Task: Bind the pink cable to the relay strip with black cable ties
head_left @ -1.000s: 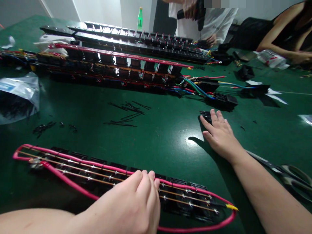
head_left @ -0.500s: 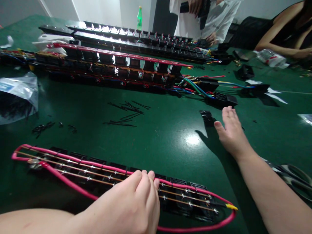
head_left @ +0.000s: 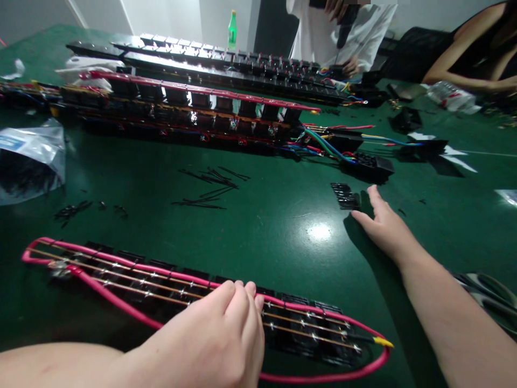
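Note:
A long black assembly (head_left: 301, 328) with copper-coloured rods lies across the near table, a thick pink-red cable (head_left: 133, 265) running along its back edge and looping at both ends. My left hand (head_left: 226, 328) is closed over its middle, fingers pressed together around the cable and rods; the fingertips' undersides are hidden. At the right, my right hand (head_left: 383, 221) is held low over the table with thumb and forefinger apart, holding nothing visible. Just left of it is a small row of black strips (head_left: 343, 196). A yellow tip (head_left: 383, 342) marks the assembly's right end.
Loose black ties (head_left: 210, 186) lie mid-table on the green surface (head_left: 258, 237). More long assemblies (head_left: 194, 116) stretch behind. A plastic bag (head_left: 32, 161) sits left, scissors (head_left: 490, 299) right. Across the table are a person in white (head_left: 311, 37) and another person's arm (head_left: 456, 67).
My right hand has turned and its thumb and forefinger have spread wider beside the black strips, more of which now show. My left hand stays on the assembly.

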### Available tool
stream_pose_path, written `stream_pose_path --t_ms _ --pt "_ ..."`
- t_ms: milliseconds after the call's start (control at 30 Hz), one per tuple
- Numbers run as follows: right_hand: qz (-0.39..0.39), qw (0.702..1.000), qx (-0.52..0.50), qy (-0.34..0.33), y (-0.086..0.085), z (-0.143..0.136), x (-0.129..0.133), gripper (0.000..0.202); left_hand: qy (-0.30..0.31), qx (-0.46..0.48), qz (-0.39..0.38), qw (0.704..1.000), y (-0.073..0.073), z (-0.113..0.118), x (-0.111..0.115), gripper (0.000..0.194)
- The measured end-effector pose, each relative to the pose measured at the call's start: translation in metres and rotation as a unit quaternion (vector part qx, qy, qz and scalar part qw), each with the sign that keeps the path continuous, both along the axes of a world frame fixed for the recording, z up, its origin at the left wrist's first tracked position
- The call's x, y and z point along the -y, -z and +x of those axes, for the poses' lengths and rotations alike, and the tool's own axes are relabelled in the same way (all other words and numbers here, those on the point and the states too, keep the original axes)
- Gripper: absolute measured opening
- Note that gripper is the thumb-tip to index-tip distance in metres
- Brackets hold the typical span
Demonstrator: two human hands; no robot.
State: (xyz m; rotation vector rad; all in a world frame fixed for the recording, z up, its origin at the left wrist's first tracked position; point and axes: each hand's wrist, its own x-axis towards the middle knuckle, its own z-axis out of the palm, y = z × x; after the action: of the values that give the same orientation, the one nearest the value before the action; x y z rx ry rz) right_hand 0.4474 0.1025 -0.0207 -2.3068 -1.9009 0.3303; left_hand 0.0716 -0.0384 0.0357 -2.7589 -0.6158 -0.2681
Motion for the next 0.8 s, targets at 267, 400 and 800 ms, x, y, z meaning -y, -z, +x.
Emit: stream_pose_path --t_ms 267,400,800 --pt "-0.022 1.000 0.011 0.015 -0.0041 -0.0056 0.0002 0.089 -0.003 -0.004 0.004 1.000 -0.0048 0.0023 0.0016 0.029" --pt "-0.024 1.000 0.006 0.014 -0.0044 -0.0054 -0.0003 0.089 0.001 0.004 0.007 1.000 -0.0041 0.0011 0.0007 0.029" --pt "-0.009 1.000 -0.018 0.009 -0.0034 -0.0011 -0.0017 0.091 0.003 -0.001 -0.020 1.000 -0.0046 0.0007 0.0004 0.033"
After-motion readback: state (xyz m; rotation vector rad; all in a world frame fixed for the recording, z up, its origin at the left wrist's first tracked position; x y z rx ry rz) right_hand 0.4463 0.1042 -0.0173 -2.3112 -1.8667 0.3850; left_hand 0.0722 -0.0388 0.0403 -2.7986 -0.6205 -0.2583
